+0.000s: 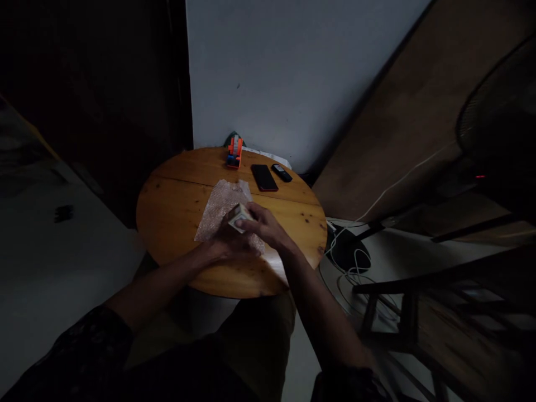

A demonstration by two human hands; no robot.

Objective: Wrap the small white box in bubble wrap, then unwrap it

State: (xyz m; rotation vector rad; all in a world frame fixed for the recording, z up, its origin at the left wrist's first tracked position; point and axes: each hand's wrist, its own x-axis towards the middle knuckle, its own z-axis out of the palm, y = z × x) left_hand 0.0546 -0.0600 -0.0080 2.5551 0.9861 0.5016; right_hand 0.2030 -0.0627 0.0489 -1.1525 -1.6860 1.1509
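A small pale box [238, 218] with dark printing is held above the table in the middle of the view. My right hand [267, 225] is closed on it from the right, thumb on the near face and fingers over the top. My left hand [233, 245] is under and left of the box, cradling it, its fingers pointing right; they look blurred and partly hidden. Beneath both hands lies a sheet of pinkish bubble wrap [218, 204], flat on the round wooden table [171, 223].
An orange and blue tape dispenser [235, 152] stands at the table's back edge. Right of it lie a black smartphone [264, 177] and a small keypad phone [281, 172]. White cables [355, 268] trail over the floor, near a dark wooden chair [410, 318] and a fan [498, 106].
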